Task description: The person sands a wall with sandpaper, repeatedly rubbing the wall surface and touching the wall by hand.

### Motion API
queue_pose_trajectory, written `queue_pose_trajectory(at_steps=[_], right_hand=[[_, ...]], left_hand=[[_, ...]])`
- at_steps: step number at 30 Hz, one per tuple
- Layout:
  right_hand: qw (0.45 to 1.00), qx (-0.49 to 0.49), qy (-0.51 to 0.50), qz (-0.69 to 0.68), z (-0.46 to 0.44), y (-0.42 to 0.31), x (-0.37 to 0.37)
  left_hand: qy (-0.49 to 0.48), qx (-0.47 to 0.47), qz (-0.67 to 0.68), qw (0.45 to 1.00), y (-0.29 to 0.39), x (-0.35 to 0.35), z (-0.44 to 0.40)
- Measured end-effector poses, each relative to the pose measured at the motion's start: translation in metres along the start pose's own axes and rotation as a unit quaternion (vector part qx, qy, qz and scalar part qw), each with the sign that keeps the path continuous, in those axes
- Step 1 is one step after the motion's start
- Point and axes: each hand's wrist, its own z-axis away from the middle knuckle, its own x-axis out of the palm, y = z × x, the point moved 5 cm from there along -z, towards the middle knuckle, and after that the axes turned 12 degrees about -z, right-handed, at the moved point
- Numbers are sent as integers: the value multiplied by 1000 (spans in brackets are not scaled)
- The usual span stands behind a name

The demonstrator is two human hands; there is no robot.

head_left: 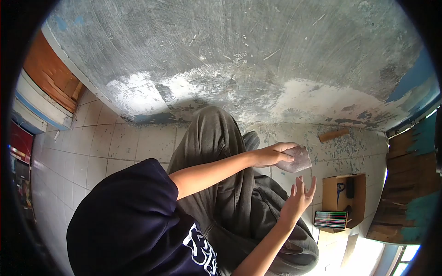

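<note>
My left hand (272, 155) reaches across my raised knee, its fingers closed on a folded greyish-brown sheet of sandpaper (297, 160). Just below it is my right hand (298, 202), empty, palm up with the fingers spread and slightly curled. A small gap separates its fingertips from the sandpaper. Beyond both hands rises a grey wall (221, 41) with rough white patches and peeling paint along its lower part.
A brown strip (334, 135) lies among paint flakes on the tiled floor (124, 142). An open cardboard box (359, 195) at the right holds dark items, with a colourful striped stack (330, 220) at its near edge. Worn wooden boards (398, 184) stand at the far right.
</note>
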Motion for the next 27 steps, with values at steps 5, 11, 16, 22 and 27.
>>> queue_pose_trajectory(at_steps=[5, 11, 16, 22, 27], right_hand=[[999, -37, -10, 14, 10, -14, 14], [997, -53, 57, -21, 6, -8, 11], [997, -67, 38, 2, 5, -12, 5], [995, -97, -11, -12, 8, -12, 17], [999, -39, -6, -3, -1, -1, 3]], left_hand=[[26, -5, -17, 1000, 4, -4, 3], [11, 19, -88, 996, 2, -3, 0], [-6, 27, -82, 996, 3, -2, 1], [2, -1, -18, 1000, 0, 0, 2], [-47, -13, 24, 999, 2, 6, 4]])
